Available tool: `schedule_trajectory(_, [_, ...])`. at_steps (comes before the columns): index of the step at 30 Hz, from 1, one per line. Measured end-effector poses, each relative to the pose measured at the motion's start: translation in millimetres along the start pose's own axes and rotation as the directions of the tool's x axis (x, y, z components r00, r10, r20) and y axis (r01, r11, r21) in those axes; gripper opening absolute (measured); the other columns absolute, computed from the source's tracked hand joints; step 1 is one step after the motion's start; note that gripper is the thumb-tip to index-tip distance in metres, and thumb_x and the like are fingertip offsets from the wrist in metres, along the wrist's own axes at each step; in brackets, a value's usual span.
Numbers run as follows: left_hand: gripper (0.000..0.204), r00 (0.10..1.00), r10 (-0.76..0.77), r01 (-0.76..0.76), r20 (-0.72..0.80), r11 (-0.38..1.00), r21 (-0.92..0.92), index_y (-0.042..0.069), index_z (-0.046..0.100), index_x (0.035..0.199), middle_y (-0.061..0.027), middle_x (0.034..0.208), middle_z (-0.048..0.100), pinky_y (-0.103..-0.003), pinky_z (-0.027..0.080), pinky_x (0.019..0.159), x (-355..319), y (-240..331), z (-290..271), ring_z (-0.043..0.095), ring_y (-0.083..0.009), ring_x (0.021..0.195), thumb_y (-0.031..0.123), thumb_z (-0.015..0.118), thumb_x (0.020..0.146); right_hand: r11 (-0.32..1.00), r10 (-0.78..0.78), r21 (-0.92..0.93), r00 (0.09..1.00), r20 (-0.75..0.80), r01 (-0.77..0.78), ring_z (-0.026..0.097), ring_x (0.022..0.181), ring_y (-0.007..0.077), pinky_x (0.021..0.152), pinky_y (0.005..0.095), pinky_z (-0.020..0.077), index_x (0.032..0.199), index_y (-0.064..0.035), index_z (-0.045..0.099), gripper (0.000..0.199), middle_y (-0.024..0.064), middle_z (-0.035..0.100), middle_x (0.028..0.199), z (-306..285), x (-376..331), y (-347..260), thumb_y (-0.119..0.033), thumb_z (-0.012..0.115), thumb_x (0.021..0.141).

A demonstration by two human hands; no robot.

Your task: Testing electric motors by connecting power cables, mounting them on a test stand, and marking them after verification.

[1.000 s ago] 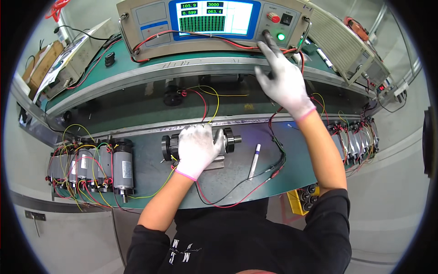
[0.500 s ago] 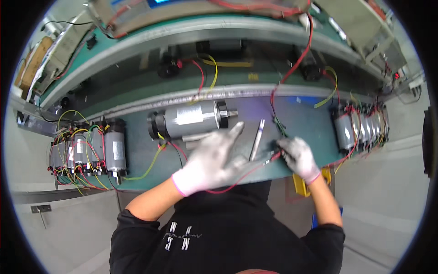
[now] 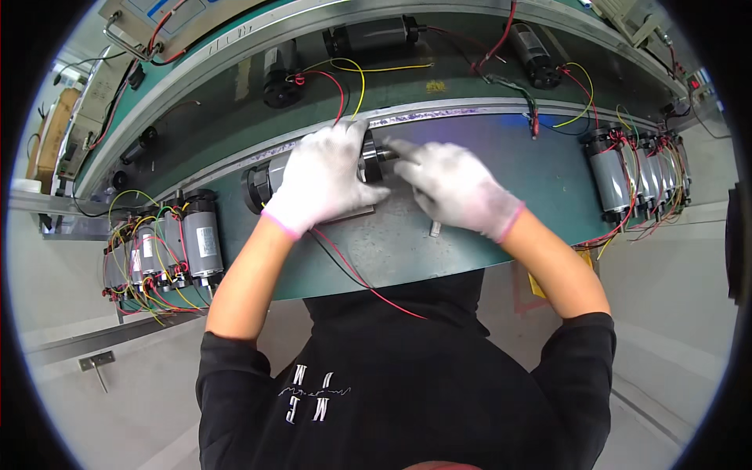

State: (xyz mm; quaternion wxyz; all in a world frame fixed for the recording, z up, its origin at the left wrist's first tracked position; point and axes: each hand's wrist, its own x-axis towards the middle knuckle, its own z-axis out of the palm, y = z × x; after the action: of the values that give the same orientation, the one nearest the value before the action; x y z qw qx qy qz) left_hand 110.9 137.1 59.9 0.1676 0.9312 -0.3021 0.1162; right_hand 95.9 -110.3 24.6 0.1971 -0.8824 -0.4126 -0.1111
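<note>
A grey cylindrical electric motor with black end caps lies sideways on the green bench. My left hand, in a white glove, wraps over its body near the right end, thumb stretched toward me. At the motor's metal shaft my gloved right hand has curled fingers closed around the tip, slightly blurred. Under the right hand, the end of a white pen-like stick shows; the rest is hidden. A red lead and a black one run from the motor toward the bench's front edge.
Several wired motors stand grouped at the left and right. On the shelf behind lie further motors and a red cable with a dark green end. A yellow bin sits below the front edge.
My right hand has let go of the leads near the front edge and moved up-left to the shaft. My left hand has moved onto the motor. The red cable's end now lies farther back.
</note>
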Motion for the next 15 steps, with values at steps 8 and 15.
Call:
schedule_trajectory(8, [0.076, 0.83, -0.283, 0.221, 0.48, 0.958, 0.183, 0.001, 0.061, 0.126, -0.0201, 0.127, 0.069, -0.047, 0.06, 0.095, 21, -5, -3, 0.073, -0.0366, 0.108, 0.039, 0.093, 0.069, 0.916, 0.401, 0.04, 0.91, -0.102, -0.399, 0.073, 0.104, 0.0343, 0.091, 0.0447, 0.0604, 0.141, -0.0056, 0.064, 0.05, 0.0171, 0.073, 0.129, 31, -25, 9, -0.011, 0.072, 0.091])
schedule_trajectory(15, [0.068, 0.994, -0.105, 0.104, 0.011, 0.993, 0.061, 0.002, 0.059, 0.124, -0.0194, 0.117, 0.068, -0.047, 0.059, 0.091, -8, -19, 20, 0.073, -0.0379, 0.103, 0.041, 0.089, 0.077, 0.763, 0.646, -0.004, 0.763, -0.011, -0.646, 0.073, 0.085, 0.0353, 0.084, 0.0449, 0.0611, 0.149, -0.0117, 0.063, 0.053, 0.015, 0.078, 0.101, 95, -67, 10, -0.016, 0.07, 0.096])
